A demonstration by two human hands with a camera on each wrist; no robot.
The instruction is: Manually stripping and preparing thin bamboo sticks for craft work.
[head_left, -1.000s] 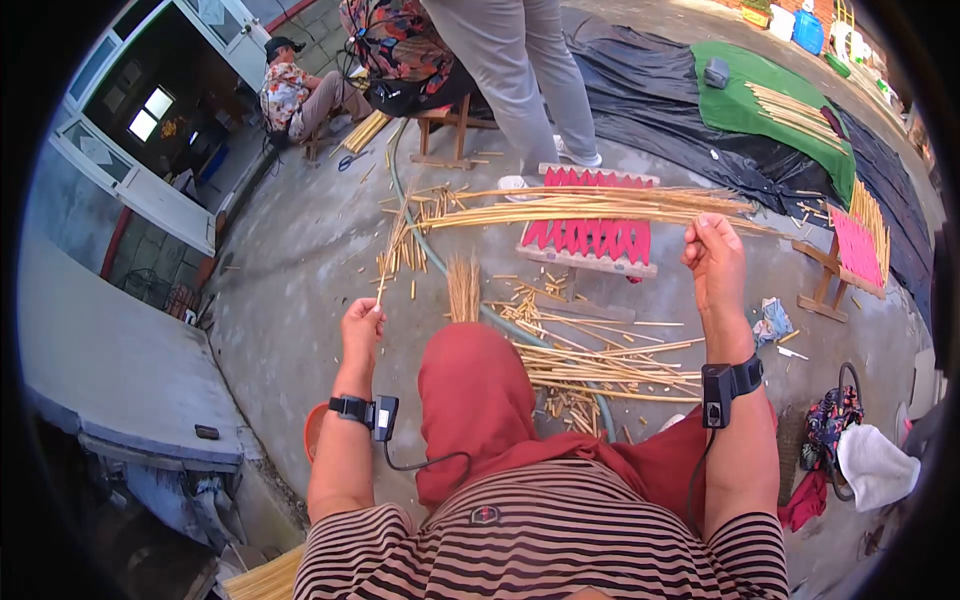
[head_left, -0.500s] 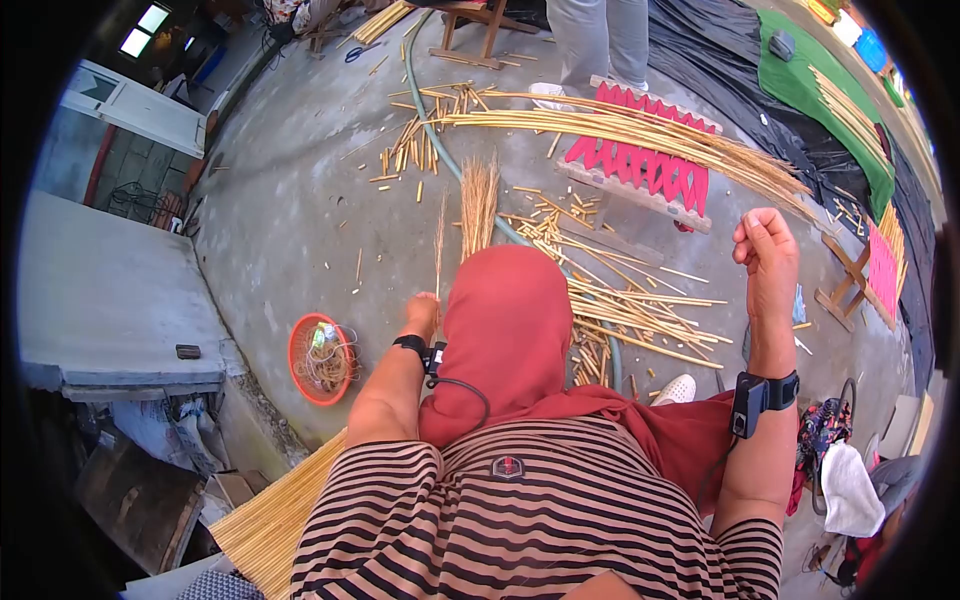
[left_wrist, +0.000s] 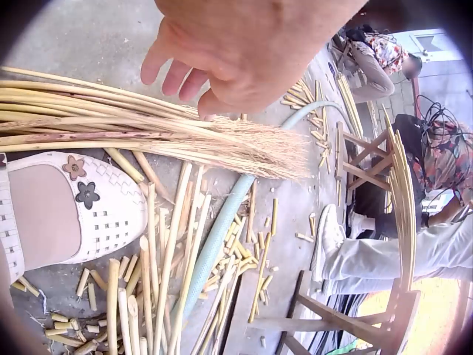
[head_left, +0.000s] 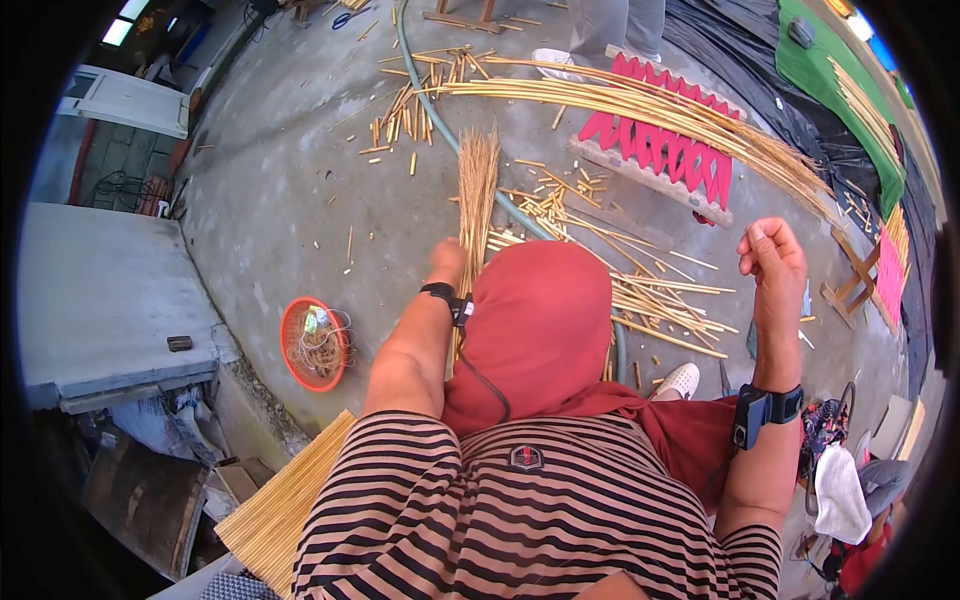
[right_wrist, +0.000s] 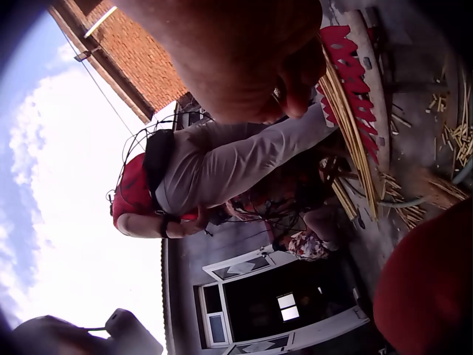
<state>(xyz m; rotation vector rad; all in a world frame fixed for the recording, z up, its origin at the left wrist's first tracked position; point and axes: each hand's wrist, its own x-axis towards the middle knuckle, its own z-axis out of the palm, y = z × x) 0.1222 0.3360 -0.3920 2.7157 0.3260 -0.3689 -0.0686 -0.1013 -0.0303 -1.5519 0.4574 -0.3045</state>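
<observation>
My left hand [head_left: 448, 262] hovers beside a bundle of broom stalks [head_left: 478, 175] with bushy brown tips. In the left wrist view its fingers [left_wrist: 176, 74] hang relaxed over the bundle's tip end, holding nothing. The bundle's lower part is hidden behind the red head covering [head_left: 540, 310] in the head view. On the right, my right hand [head_left: 775, 255] is raised with fingers loosely curled and nothing visible in them. Nearest to it, long stalks [head_left: 640, 105] lie across a low stand with pink zigzag cloth [head_left: 655, 135].
Cut stalk pieces [head_left: 410, 120] and loose stalks [head_left: 670, 295] litter the concrete around a green hose [head_left: 425, 90]. An orange basket [head_left: 290, 345] stands at the left. A white shoe [head_left: 680, 380] shows near the lap. Another person's legs [head_left: 610, 25] are beyond the stand.
My left hand has brought a single stalk in from the left to the bundle and let it go. The right hand stays raised, lower in view now. The head view has tilted down.
</observation>
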